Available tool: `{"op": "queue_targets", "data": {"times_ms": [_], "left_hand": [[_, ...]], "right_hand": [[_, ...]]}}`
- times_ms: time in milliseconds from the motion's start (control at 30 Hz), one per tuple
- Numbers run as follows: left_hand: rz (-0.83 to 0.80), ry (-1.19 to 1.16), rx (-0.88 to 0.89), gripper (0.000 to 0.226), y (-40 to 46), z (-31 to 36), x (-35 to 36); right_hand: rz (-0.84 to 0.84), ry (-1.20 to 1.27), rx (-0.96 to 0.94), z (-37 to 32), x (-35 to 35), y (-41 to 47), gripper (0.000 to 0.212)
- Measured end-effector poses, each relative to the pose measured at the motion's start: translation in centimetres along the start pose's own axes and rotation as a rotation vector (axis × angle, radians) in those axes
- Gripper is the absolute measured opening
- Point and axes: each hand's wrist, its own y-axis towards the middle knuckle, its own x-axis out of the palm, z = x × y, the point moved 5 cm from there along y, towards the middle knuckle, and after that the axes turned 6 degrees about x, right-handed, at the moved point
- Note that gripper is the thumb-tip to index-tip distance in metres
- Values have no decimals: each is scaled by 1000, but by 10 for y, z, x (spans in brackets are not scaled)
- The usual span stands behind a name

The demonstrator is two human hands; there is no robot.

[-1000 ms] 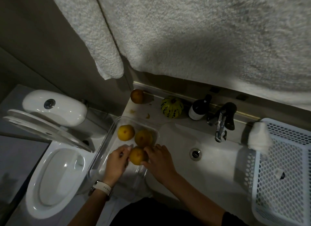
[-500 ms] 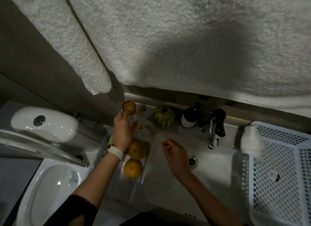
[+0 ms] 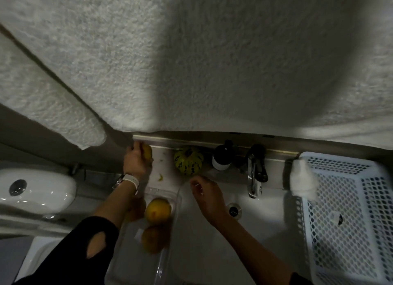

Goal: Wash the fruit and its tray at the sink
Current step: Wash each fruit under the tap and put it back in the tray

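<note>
Gripping now the counter fruit [image 3: 147,151], left hand [image 3: 136,161] previously just touching

No text or label can be read

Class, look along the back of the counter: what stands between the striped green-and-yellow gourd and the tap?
In the head view, a dark bottle with a pale label stands between the striped gourd and the tap, close against the back ledge.
</note>
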Motion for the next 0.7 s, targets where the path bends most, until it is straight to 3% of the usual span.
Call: {"op": "queue_targets", "data": {"times_ms": [167, 267, 433, 533, 700], "left_hand": [[89, -245, 55, 56, -29, 10, -10], [74, -440, -45, 56, -56, 19, -15], [-115, -677, -156, 47, -100, 47, 9], [-289, -988, -251, 53, -133, 68, 47], [-503, -1206, -459, 39, -161, 102, 123]], "right_hand": [[40, 54, -25, -4, -12, -4, 21], [87, 87, -85, -10, -29, -14, 22], [194, 202, -96, -7, -67, -30, 20], [295, 215, -122, -1, -95, -40, 18], [448, 154, -89, 14, -126, -53, 29]]}}
